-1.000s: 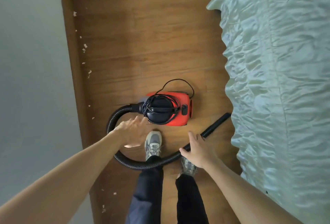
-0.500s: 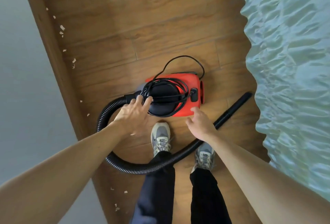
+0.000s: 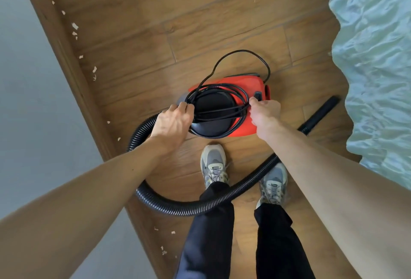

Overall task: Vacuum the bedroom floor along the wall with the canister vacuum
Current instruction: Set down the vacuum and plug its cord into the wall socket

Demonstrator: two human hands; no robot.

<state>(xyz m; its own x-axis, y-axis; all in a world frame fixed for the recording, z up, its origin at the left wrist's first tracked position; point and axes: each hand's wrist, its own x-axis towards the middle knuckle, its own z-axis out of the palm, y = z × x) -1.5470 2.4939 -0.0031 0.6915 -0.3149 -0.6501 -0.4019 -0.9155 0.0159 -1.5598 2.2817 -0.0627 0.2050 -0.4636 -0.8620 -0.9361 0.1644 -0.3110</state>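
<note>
The red canister vacuum (image 3: 240, 82) stands on the wooden floor (image 3: 222, 23) just ahead of the person's shoes (image 3: 213, 163), with its black cord (image 3: 219, 113) coiled on top. The left grip (image 3: 172, 123) curls round the coil at the vacuum's 9 o'clock edge. The right grip (image 3: 264, 112) pinches the cord at 3 o'clock. The hose (image 3: 189, 209) loops from 9 o'clock past the feet. Paper scraps (image 3: 75, 26) lie along the skirting at 10 o'clock.

Wood-plank floor (image 3: 133, 45), grey wall (image 3: 26, 101), wooden skirting (image 3: 66, 56) — pale green bedspread (image 3: 378, 56) at right.
</note>
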